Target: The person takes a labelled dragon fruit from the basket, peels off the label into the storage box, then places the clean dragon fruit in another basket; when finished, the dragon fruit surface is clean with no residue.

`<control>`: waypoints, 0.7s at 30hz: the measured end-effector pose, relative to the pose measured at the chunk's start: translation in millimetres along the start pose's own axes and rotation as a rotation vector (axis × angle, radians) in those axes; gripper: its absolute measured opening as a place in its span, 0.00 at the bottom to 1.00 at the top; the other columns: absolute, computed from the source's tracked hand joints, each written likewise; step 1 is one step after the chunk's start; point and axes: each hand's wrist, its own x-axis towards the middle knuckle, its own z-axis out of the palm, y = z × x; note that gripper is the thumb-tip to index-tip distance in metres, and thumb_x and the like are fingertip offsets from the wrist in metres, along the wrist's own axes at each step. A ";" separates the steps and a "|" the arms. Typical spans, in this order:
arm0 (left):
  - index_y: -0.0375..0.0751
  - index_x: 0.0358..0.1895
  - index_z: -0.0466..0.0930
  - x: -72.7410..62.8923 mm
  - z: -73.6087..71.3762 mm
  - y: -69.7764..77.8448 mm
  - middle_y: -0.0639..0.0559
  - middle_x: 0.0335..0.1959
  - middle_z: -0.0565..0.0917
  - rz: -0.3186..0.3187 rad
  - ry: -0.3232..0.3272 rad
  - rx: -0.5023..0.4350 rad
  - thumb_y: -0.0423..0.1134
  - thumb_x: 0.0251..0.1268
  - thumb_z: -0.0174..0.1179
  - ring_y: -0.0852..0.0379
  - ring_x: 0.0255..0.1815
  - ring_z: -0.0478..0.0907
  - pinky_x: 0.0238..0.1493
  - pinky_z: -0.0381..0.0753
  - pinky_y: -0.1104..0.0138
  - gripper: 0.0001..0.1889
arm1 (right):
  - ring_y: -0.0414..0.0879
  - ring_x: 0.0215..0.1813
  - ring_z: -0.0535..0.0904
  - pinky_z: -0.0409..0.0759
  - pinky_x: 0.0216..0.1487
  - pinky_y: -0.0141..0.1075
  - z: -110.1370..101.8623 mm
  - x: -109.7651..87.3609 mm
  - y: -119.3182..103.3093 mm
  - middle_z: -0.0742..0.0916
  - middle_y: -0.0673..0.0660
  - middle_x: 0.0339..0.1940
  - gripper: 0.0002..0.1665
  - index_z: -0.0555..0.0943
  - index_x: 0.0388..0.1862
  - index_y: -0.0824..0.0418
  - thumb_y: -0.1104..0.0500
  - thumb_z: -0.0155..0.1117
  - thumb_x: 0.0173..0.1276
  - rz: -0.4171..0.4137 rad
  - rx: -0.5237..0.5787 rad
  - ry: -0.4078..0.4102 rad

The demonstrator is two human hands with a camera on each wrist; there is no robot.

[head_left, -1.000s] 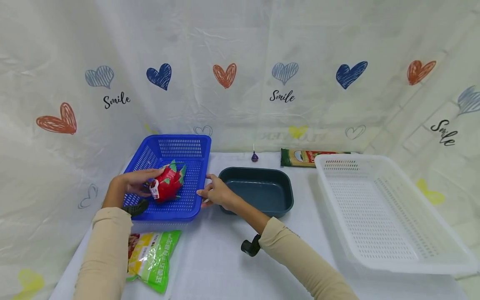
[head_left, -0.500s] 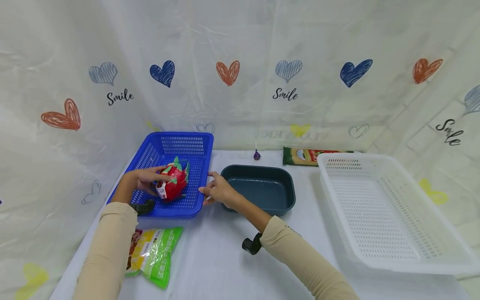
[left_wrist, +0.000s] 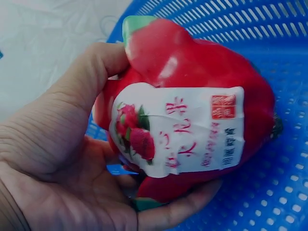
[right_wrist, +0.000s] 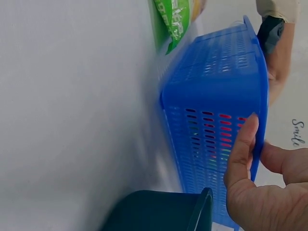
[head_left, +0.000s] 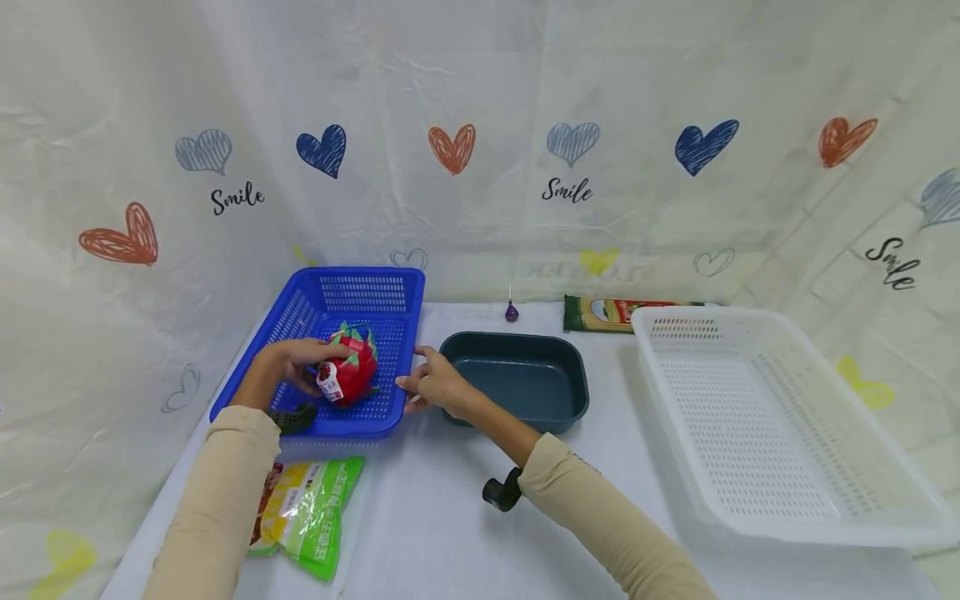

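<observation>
Inside the blue basket (head_left: 360, 422) my left hand (head_left: 300, 360) grips a red dragon fruit (head_left: 352, 375) with green-tipped scales. The left wrist view shows the dragon fruit (left_wrist: 226, 67) up close, its white label facing the camera. There the thumb of my left hand (left_wrist: 72, 144) lies on one side and the fingers curl round the other. My right hand (head_left: 438, 385) pinches the basket's right rim. In the right wrist view, thumb and fingers of the right hand (right_wrist: 260, 187) sit on either side of the rim of the blue basket (right_wrist: 216, 86).
A dark teal basin (head_left: 517, 385) stands just right of the blue basket. A green and yellow bag (head_left: 307, 512) lies in front of it. Behind are a purple lollipop (head_left: 512, 312) and a green and red packet (head_left: 600, 314). A white basket (head_left: 757, 433) occupies the right side.
The left hand and dragon fruit have shifted slightly right within the blue basket, and the fingers now reach farther over the fruit. The right hand keeps its place on the rim.
</observation>
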 end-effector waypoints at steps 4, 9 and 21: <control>0.29 0.75 0.42 -3.6 -1.0 0.9 0.29 0.69 0.59 0.003 0.005 -0.007 0.58 0.66 0.57 0.36 0.62 0.70 0.51 0.84 0.51 0.49 | 0.48 0.35 0.86 0.86 0.43 0.46 0.7 0.4 1.1 0.81 0.61 0.38 0.42 0.54 0.77 0.57 0.61 0.62 0.69 0.000 -0.001 -0.002; 0.29 0.75 0.41 -2.3 -1.8 -0.3 0.29 0.70 0.58 0.012 -0.005 -0.006 0.58 0.65 0.58 0.34 0.63 0.70 0.51 0.84 0.52 0.50 | 0.48 0.35 0.86 0.87 0.40 0.42 -0.1 1.8 2.9 0.81 0.61 0.38 0.43 0.54 0.77 0.57 0.61 0.63 0.69 -0.004 -0.001 -0.004; 0.33 0.77 0.33 -10.4 -9.6 1.0 0.29 0.73 0.53 0.100 -0.002 -0.101 0.57 0.69 0.54 0.31 0.68 0.62 0.56 0.81 0.49 0.50 | 0.48 0.34 0.85 0.86 0.36 0.39 0.1 1.3 3.4 0.82 0.61 0.38 0.42 0.54 0.77 0.58 0.62 0.62 0.69 -0.017 0.003 -0.009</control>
